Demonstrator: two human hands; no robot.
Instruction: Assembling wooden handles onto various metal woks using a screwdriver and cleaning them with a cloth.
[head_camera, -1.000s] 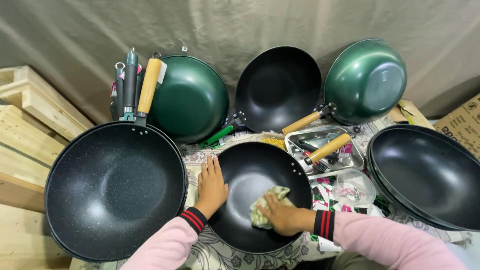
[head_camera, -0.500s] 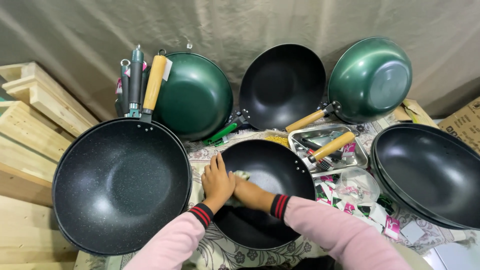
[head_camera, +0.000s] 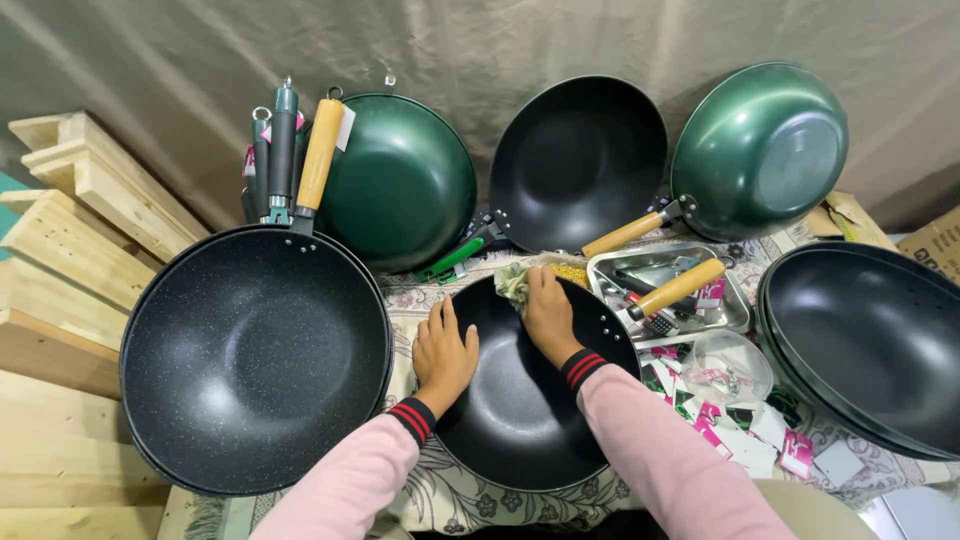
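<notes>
In the middle of the patterned cloth, between a big speckled black wok (head_camera: 255, 355) and stacked dark pans (head_camera: 868, 340), lies the round black non-stick wok (head_camera: 535, 400). It looks heavy, rigid and slick inside, so it is probably best gripped by its wooden handle (head_camera: 677, 289) or steadied at the rim. The left hand (head_camera: 443, 350) rests flat and open on its near-left rim. The right hand (head_camera: 550, 313) presses a soft, crumpled pale green cloth (head_camera: 514, 281) against the far rim, fingers curled over it; most of the cloth is hidden beneath them.
</notes>
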